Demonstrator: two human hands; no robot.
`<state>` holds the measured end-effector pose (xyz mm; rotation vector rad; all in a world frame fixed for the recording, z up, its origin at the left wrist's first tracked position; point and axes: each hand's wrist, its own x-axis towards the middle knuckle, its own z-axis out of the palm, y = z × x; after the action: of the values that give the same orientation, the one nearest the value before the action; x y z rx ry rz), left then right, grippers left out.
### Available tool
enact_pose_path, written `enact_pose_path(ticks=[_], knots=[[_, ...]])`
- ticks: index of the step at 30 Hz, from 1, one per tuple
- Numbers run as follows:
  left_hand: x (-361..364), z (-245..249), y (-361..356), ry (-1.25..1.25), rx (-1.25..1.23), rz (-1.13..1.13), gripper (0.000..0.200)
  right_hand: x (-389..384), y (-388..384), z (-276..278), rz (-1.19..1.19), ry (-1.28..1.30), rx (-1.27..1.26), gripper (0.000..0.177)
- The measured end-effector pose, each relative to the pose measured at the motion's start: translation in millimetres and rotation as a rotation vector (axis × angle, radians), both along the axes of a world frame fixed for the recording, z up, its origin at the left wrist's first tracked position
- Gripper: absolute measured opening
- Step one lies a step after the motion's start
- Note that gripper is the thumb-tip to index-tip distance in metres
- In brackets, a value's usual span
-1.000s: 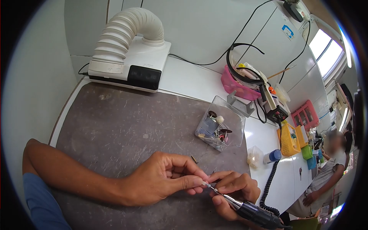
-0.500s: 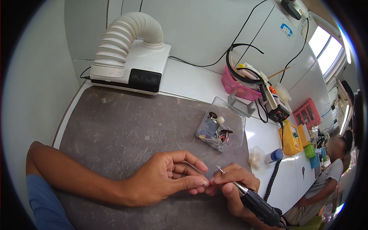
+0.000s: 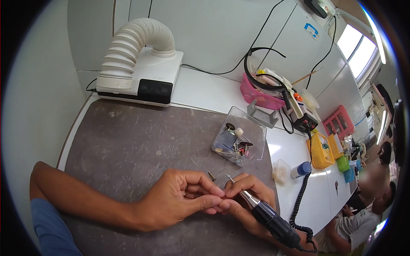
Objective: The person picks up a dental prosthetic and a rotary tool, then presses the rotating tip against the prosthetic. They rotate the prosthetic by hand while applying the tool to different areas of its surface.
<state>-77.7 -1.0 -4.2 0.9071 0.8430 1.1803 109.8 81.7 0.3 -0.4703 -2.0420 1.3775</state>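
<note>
Right grip closed around a black-and-silver cylindrical handpiece above the scratched brown surface, I touch my left grip, whose hold I cannot tell, seemingly a steadying step whose next move calls for keeping the pointed metal bit clear.

Free mat beyond left hand, box blocking ahead-right

We look through one camera worn on the head, facing forward and down at the hands, which sit close in the lower middle. Our wide, dark-rimmed view also takes in the counter, the wall behind it and, farther off at right, the window.
</note>
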Motion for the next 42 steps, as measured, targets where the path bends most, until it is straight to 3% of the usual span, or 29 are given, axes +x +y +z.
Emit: enact_pose_path(ticks=[8, 10, 18, 28, 30, 32, 34, 36, 38, 41, 42], knots=[[-0.2, 1.6, -0.3, -0.019, 0.009, 0.039, 0.016, 3.9, -4.5, 1.7, -0.027, 0.078, -0.225, 0.017], [-0.3, 1.6, -0.4, -0.055, -0.046, 0.071, 0.017, 5.0, -3.4, -1.7, -0.037, 0.088, -0.2, 0.02], [-1.0, -0.1, -0.6, -0.041, -0.018, 0.04, 0.019, 0.9, -1.7, -3.8, -0.059, 0.066, 0.339, 0.027], [-3.4, -2.2, -1.3, 0.004, -0.006, -0.059, 0.017, -0.7, -2.4, -1.2, -0.036, 0.075, 0.391, 0.024], [-3.5, 0.1, -2.1, 0.024, 0.0, -0.045, 0.016, -0.5, -8.3, 7.9, -0.146, 0.085, 0.25, 0.014], [-6.1, -0.8, -0.4, 0.044, 0.01, -0.02, 0.016, 7.8, 1.3, 12.7, -0.14, 0.027, 0.323, 0.013], [-9.3, -5.5, 0.0, 0.018, 0.015, -0.048, 0.017, 8.3, 6.5, 14.9, -0.133, -0.034, 0.37, 0.016], [-10.8, -9.4, 1.5, -0.011, -0.008, -0.036, 0.019, 5.0, 3.3, 23.2, -0.229, -0.068, 0.236, 0.024], [-11.2, -9.5, 3.5, -0.038, -0.026, -0.039, 0.02, 5.5, 1.1, 26.7, -0.208, -0.16, 0.32, 0.019], [-12.0, -3.6, 2.7, -0.045, -0.082, -0.017, 0.019, 3.7, -13.7, 13.2, -0.249, 0.091, 0.232, 0.02], [-12.0, -3.2, 2.3, -0.071, -0.087, -0.024, 0.019, 12.6, -7.6, 11.2, -0.075, 0.049, 0.254, 0.035]])
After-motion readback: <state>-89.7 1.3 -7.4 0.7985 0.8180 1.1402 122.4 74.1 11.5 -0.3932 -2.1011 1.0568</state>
